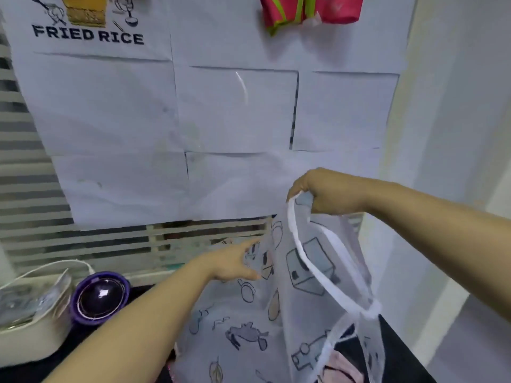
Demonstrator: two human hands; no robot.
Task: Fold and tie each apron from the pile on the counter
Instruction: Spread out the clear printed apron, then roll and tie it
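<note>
Presently printed apron point(312, 261) is held up, hem pinched by right hand point(329, 193); side edge, touched by spread-fingered left hand point(233, 262), should be gripped next.

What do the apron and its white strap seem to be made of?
The apron looks like thin synthetic cloth or plastic sheet, matte: it is half see-through, hangs limp and carries printed drawings. The strap looks like white fabric tape, matte and soft, as it bends in a loop; the blur leaves its weave unclear.
</note>
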